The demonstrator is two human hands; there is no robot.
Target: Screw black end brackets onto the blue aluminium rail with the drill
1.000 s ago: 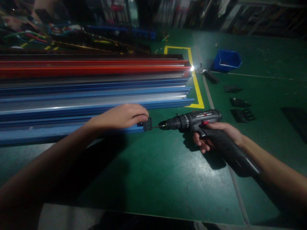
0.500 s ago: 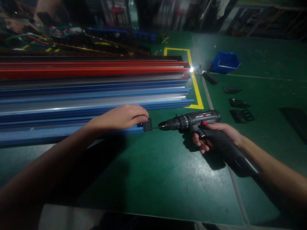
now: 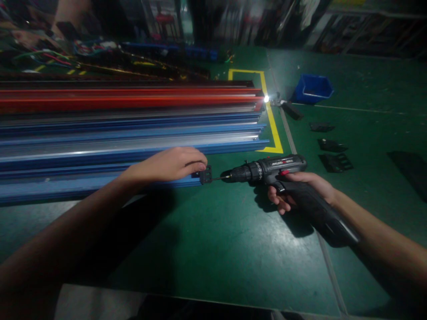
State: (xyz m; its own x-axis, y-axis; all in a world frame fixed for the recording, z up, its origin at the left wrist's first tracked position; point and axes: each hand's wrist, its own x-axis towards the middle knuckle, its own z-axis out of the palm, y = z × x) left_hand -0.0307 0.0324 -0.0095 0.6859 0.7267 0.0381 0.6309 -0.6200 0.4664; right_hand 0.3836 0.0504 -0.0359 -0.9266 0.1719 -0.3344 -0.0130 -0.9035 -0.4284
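My left hand [image 3: 171,163] lies over the end of the nearest blue rail [image 3: 66,186], its fingers curled and pinching a small black end cap [image 3: 205,174] against the rail's end. A black cordless drill [image 3: 283,171] is gripped in my right hand [image 3: 296,189], fingers wrapped round its handle. The drill lies nearly level and points left. Its thin bit [image 3: 218,178] touches the end cap.
Long blue, silver and red rails [image 3: 133,120] lie stacked side by side on the green table [image 3: 216,240]. Black flat parts [image 3: 332,153] lie to the right, with a blue bin [image 3: 312,89] and a yellow taped outline [image 3: 271,120] farther back. Cables clutter the far left.
Almost nothing differs. Both hands keep their hold, and the drill bit stays on the end cap; the view has shifted slightly.
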